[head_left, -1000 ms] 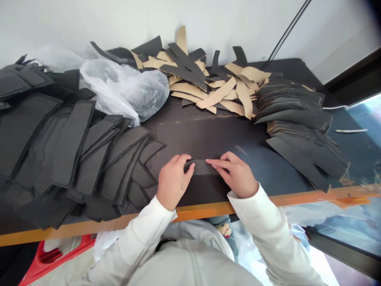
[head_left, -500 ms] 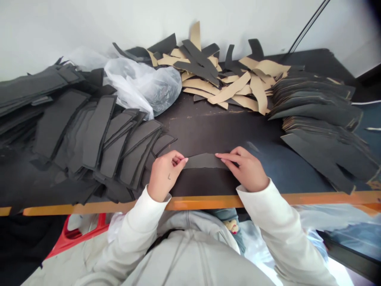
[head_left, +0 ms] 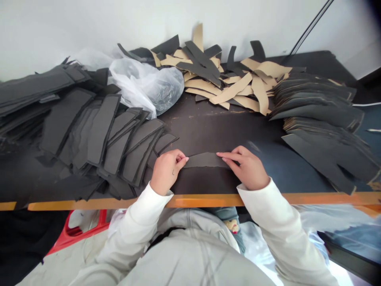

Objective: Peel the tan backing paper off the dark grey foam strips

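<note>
A dark grey strip (head_left: pixel 204 160) with a slightly peaked upper edge lies crosswise near the front of the dark table. My left hand (head_left: pixel 168 169) pinches its left end between thumb and fingers. At the other end, my right hand (head_left: pixel 249 167) grips the strip's right part with thumb and index finger, the index lying along the top edge. Close to my left hand is a fanned heap of dark grey padded pieces (head_left: pixel 101 131). Off to the right sits a stack of thin black strips with tan edges (head_left: pixel 321 99).
Loose black and tan strips (head_left: pixel 232 89) lie jumbled at the back against the wall. A clear plastic bag (head_left: pixel 149 83) rests beside them. The table's orange front edge (head_left: pixel 205 201) runs before my body. A red stool (head_left: pixel 74 234) stands below at left.
The view has shifted slightly, so the piles at left appear a little further right. Both hands stay on the strip in nearly the same pose.
</note>
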A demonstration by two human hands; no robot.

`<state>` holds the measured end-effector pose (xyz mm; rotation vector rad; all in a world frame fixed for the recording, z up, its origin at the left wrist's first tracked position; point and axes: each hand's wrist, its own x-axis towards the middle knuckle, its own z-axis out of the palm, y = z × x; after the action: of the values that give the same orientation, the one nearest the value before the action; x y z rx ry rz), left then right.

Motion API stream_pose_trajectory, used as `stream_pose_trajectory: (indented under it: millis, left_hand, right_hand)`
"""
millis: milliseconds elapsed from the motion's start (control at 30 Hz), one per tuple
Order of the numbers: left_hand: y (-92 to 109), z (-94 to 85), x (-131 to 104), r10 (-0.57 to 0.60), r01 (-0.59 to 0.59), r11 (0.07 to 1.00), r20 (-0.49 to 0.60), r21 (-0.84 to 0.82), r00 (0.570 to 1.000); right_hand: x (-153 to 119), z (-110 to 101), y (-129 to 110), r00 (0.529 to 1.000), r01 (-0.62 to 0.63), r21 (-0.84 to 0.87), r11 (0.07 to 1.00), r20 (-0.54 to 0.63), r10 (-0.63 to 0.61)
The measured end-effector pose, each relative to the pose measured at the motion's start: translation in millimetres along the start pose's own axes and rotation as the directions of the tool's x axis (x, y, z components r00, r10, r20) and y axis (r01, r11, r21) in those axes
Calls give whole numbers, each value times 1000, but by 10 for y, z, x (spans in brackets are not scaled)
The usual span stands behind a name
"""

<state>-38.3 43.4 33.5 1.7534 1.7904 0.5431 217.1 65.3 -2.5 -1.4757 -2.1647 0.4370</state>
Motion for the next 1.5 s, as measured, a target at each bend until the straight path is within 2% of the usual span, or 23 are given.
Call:
stream_pose_trajectory:
  millis: [67, 133, 200, 267, 333, 400, 467, 533, 633, 700, 800, 900, 967, 1067, 1233, 1367, 1500]
  left_hand:
    - [17, -17, -23, 10, -10, 998, 3, 54, 1000]
    - [27, -49, -49, 59, -57, 981, -8, 183, 998]
    - [32, -89, -63, 154, -127, 924, -49, 361, 987]
    - [40, -114, -55, 297, -226, 854, -82, 468, 951]
    - [52, -93, -28, 470, -413, 784, -10, 464, 882]
    - [59, -20, 2, 611, -619, 689, 158, 377, 776]
    - [45, 85, 23, 665, -733, 614, 310, 291, 680]
    - [10, 183, 30, 661, -762, 591, 383, 266, 646]
    - [-53, 261, 31, 652, -766, 581, 408, 274, 640]
    - [-79, 270, 33, 658, -771, 574, 405, 276, 635]
    - [-86, 255, 35, 658, -775, 564, 412, 284, 630]
    - [-58, 223, 20, 647, -775, 551, 428, 309, 631]
    - [-10, 199, 3, 648, -776, 535, 427, 335, 631]
    - [109, 194, -11, 667, -776, 520, 397, 358, 630]
    - [285, 356, 54, 694, -806, 531, 413, 261, 590]
    - [277, 503, 122, 691, -811, 535, 430, 237, 581]
    - [233, 548, 128, 702, -810, 529, 406, 252, 585]
  right_hand:
    - [1, -1, -1, 1000, 5, -8, 1000, -4, -5]
    - [3, -1, -6, 1000, 10, -18, 1000, -11, -10]
    - [5, -1, -12, 1000, 13, -27, 1000, -17, -14]
    - [7, -2, -16, 1000, 19, -31, 999, -13, -19]
    - [12, -3, -11, 1000, 26, -31, 999, -5, -26]
    - [20, -5, 2, 999, 34, -20, 999, 0, -34]
    - [32, -4, 20, 999, 37, -3, 999, 1, -37]
    - [43, -3, 31, 999, 40, 19, 999, -1, -40]
    - [42, -13, 13, 998, 3, 16, 1000, -66, -2]
    - [18, -48, -23, 983, -90, -41, 995, -161, 83]
    - [-48, -164, -61, 918, -279, -161, 947, -334, 214]
    - [-122, -308, -21, 859, -374, -148, 916, -426, 282]
    - [-157, -365, 26, 862, -379, -62, 923, -388, 327]
    - [-180, -347, 61, 896, -355, 54, 933, -264, 356]
    - [-172, -208, 38, 931, -311, 170, 935, -144, 336]
    - [-184, -179, 44, 924, -338, 182, 923, -123, 363]
    - [-200, -200, 56, 921, -354, 243, 903, -79, 382]
